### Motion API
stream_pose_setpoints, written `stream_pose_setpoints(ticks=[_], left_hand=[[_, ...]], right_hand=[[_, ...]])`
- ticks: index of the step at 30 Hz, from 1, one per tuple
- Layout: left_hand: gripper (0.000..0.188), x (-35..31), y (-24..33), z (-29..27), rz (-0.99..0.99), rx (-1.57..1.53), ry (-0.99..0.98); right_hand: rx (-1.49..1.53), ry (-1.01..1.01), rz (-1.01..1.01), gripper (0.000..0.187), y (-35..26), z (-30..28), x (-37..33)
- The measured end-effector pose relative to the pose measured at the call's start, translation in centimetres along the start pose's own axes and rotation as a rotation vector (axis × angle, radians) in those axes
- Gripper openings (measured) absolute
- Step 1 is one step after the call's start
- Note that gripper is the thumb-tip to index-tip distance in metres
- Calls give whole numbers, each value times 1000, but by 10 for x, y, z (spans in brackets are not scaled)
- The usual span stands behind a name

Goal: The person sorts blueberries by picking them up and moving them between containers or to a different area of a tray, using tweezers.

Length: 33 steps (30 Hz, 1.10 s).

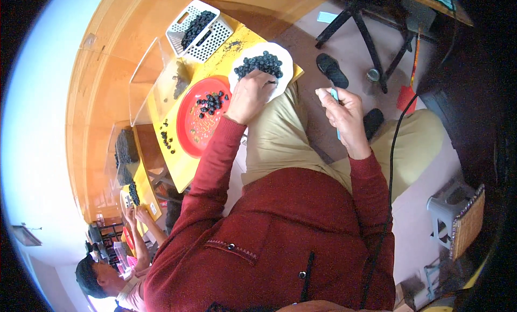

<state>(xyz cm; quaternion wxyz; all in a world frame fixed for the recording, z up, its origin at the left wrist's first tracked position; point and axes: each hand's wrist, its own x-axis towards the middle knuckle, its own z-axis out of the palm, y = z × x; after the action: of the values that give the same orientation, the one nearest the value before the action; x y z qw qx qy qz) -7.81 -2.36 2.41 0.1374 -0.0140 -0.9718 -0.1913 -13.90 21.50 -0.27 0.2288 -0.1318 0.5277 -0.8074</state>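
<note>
My left hand (pixel 250 98) reaches over a white plate (pixel 287 59) heaped with small dark round pieces (pixel 262 64). Its fingers are curled together at the near side of the heap, and what they pinch is too small to make out. My right hand (pixel 344 114) is raised apart from the plate, above my lap. It is closed around a slim tool with a light-blue handle (pixel 335 94), held roughly upright with the thumb beside its upper end. Left of the plate lies a red round tray (pixel 186 121) with a smaller group of the same dark pieces (pixel 211 103).
A white perforated basket (pixel 214 43) of dark pieces stands at the yellow table's (pixel 177 169) far end. Loose pieces (pixel 166 137) lie left of the tray. Another person (pixel 102 277) works at lower left. A black cable (pixel 396 156) hangs at right, near a grey stool (pixel 444 204).
</note>
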Motion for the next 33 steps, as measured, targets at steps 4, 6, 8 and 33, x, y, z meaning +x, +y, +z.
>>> stream_pose_setpoints(ticks=[4, 6, 8, 33], left_hand=[[15, -8, 6, -3, -116, -184, 38], [17, -13, 5, -1, -246, -472, 69], [18, -16, 7, 0, -311, -722, 94], [18, -39, 18, 11, -432, -1541, 200]], right_hand=[[-41, -10, -16, 16, 5, 0, -2], [-91, 2, -49, 17, 10, 2, -1], [-180, -20, -100, 18, 16, 2, 0], [-626, -211, -375, 34, 8, 39, 5]])
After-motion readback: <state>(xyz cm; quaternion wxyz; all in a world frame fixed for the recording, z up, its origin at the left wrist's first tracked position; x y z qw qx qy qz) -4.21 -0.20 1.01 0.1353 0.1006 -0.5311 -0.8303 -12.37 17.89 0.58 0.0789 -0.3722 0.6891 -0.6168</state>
